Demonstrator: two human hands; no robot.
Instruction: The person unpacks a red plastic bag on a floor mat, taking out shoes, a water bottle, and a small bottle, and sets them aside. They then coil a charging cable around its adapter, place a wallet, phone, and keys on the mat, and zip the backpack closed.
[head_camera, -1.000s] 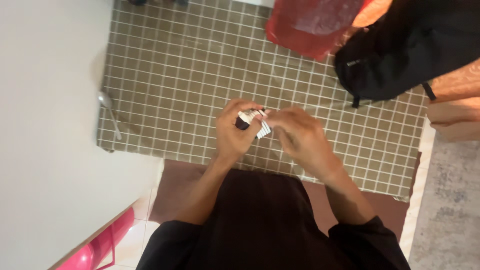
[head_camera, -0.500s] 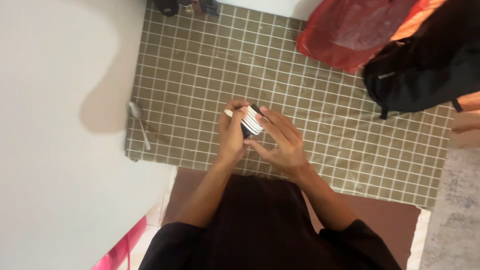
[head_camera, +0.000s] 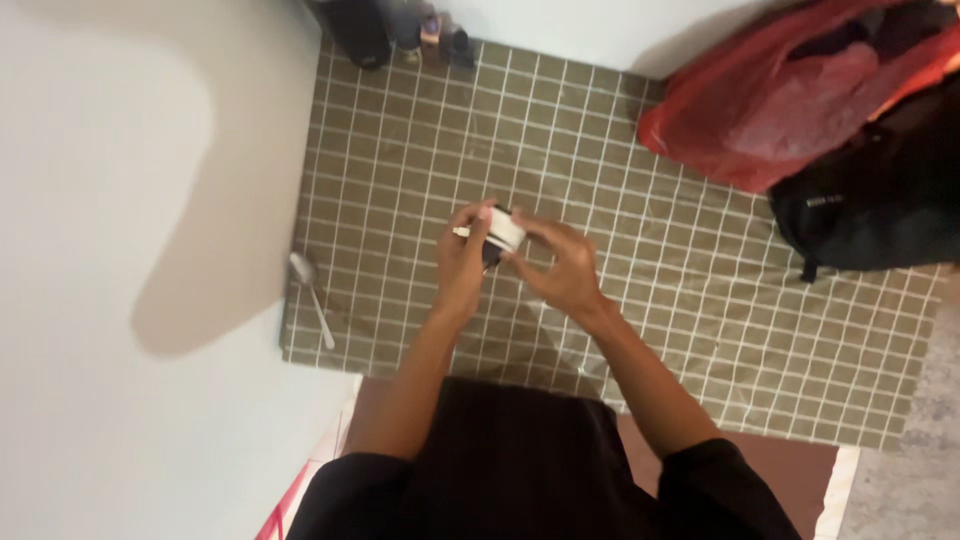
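Note:
Both hands meet over the olive tiled counter (head_camera: 640, 300) and hold one small object (head_camera: 503, 230), white and rounded with a dark part beneath. My left hand (head_camera: 462, 262) grips it from the left, thumb along its top edge. From the right, the fingers of my right hand (head_camera: 560, 262) curl over its side. What the object is cannot be made out. Black sleeves cover both upper arms at the bottom of the view.
A metal spoon (head_camera: 311, 296) lies near the counter's left edge. A red plastic bag (head_camera: 790, 110) and a black backpack (head_camera: 880, 200) sit at the right. Several dark bottles (head_camera: 395, 28) stand at the far edge. A white wall (head_camera: 130, 250) bounds the left side.
The view has shifted, so the counter and hands sit further right and lower. My hands keep hold of the small object and have turned it slightly between them.

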